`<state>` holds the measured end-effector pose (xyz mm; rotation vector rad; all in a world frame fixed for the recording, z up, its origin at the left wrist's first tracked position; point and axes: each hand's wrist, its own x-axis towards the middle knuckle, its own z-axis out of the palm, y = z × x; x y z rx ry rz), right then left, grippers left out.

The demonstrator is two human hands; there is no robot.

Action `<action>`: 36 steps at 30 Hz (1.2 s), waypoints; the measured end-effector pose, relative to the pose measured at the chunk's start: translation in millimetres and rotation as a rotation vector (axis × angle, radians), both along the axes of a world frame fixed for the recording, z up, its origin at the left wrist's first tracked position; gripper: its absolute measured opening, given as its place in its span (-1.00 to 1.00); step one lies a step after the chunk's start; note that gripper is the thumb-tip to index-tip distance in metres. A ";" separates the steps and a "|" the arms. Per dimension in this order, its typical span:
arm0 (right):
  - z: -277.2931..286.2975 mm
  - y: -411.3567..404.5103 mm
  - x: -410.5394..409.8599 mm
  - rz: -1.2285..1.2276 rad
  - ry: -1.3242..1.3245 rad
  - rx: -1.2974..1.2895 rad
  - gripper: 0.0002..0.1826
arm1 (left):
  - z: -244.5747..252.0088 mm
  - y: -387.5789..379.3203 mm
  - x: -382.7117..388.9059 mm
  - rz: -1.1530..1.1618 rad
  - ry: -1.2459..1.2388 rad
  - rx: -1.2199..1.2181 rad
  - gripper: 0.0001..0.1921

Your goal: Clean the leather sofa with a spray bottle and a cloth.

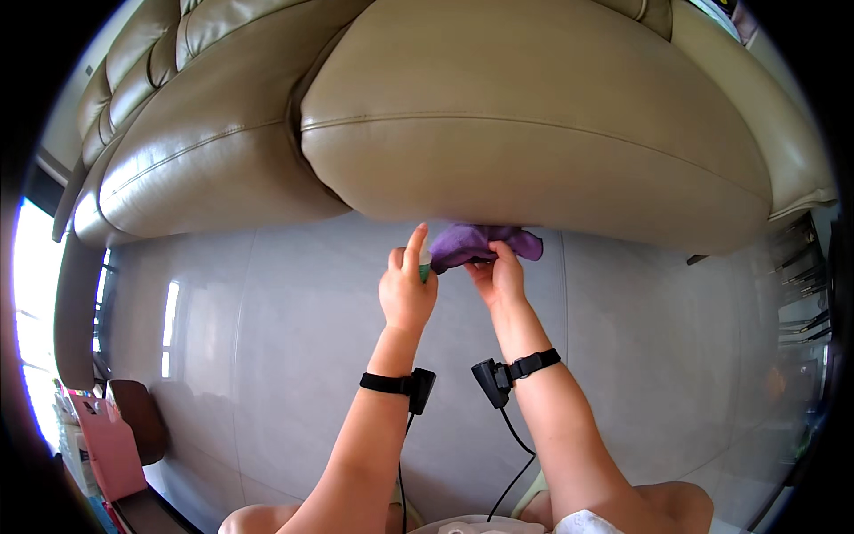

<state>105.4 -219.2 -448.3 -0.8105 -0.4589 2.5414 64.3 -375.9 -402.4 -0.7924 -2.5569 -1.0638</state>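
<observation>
My left hand (408, 287) is closed around a small bottle (425, 265) with a clear top and a green part, its index finger extended over the top. Most of the bottle is hidden by the fingers. In my right hand (500, 277) is a crumpled purple cloth (467, 241), pinched between thumb and fingers. The cloth hangs just right of the bottle, close to the front lower edge of a beige leather sofa (534, 167). Both hands are over the grey tiled floor (320, 320).
A black device is strapped to each forearm, with cables (512, 427) running down towards my lap. A short dark sofa leg (696, 259) shows at the right. At the lower left stand a pink panel (110, 447) and a brown object (138, 420). My knees are at the bottom.
</observation>
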 end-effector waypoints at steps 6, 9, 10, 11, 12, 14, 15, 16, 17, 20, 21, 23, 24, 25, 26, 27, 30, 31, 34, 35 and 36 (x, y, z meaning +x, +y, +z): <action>-2.0 -45.5 -29.9 0.073 0.095 -0.060 -0.76 | -2.0 -19.8 -14.2 0.136 0.010 0.056 -0.21; 0.8 -70.7 -49.9 0.127 0.202 -0.099 -0.75 | 1.7 -35.8 -20.3 0.129 -0.046 0.037 -0.20; 1.5 -79.9 -58.7 0.181 0.212 -0.117 -0.76 | 4.0 -40.1 -21.6 0.118 -0.068 0.050 -0.21; 8.5 -93.1 -71.3 0.236 0.222 -0.139 -0.77 | 8.3 -47.1 -24.3 0.121 -0.063 0.042 -0.21; 3.4 -91.5 -86.5 0.347 0.248 -0.068 -0.80 | 12.5 -43.4 -23.6 0.152 -0.050 0.101 -0.22; 0.3 -79.1 -109.2 0.401 0.303 -0.093 -0.82 | 10.9 -22.6 -25.9 0.203 -0.074 0.328 -0.26; -3.4 -60.7 -112.3 0.282 0.283 -0.080 -0.79 | 10.4 -5.9 -23.4 0.192 -0.088 0.385 -0.27; 35.5 -112.0 -115.7 0.096 0.100 -0.238 -0.77 | 10.4 -44.9 -32.8 0.281 -0.047 0.346 -0.27; 37.1 -115.9 -108.7 0.061 0.039 -0.236 -0.79 | 13.5 -52.4 -32.5 0.297 -0.046 0.334 -0.27; 33.5 -77.2 -54.6 -0.263 0.151 -0.190 -0.87 | 19.5 -63.1 -35.6 0.215 0.046 0.265 -0.26; 34.3 -43.1 -22.8 -0.334 0.212 -0.146 -0.81 | 26.8 -61.2 -30.6 0.207 0.042 0.243 -0.26; 44.8 34.8 29.9 -0.526 0.050 0.154 -0.72 | 31.3 -43.9 -21.2 0.151 0.009 0.254 -0.28; 53.8 51.4 33.8 -0.656 -0.093 0.262 -0.72 | 31.1 -41.6 -18.8 0.146 0.007 0.262 -0.28; 43.1 56.1 13.7 -0.738 -0.139 0.268 -0.70 | 32.8 -42.7 -17.8 0.146 0.096 0.254 -0.28; 26.2 58.0 -4.0 -0.831 -0.191 0.282 -0.66 | 32.1 -39.4 -14.6 0.136 0.177 0.252 -0.27; 15.2 20.9 -32.6 -0.708 -0.485 0.260 -0.59 | 34.6 -55.9 -16.7 0.141 0.213 0.229 -0.27; -60.9 20.1 -90.4 -0.472 0.164 0.207 -0.58 | 32.5 -9.8 -3.2 0.076 0.217 0.339 -0.28; -61.1 30.0 -99.8 -0.553 0.293 -0.145 -0.56 | 30.3 22.9 6.6 0.039 0.222 0.384 -0.28; -9.5 -77.6 -106.3 0.050 -0.677 0.562 -0.54 | 34.2 -22.3 -8.5 0.125 0.178 0.296 -0.31; -2.0 -66.4 -99.8 -0.064 -0.474 0.353 -0.55 | 36.0 -28.4 -10.8 0.121 0.203 0.288 -0.31; 2.3 -38.6 -89.0 -0.189 -0.278 0.159 -0.57 | 36.2 -22.5 -9.2 0.113 0.202 0.299 -0.31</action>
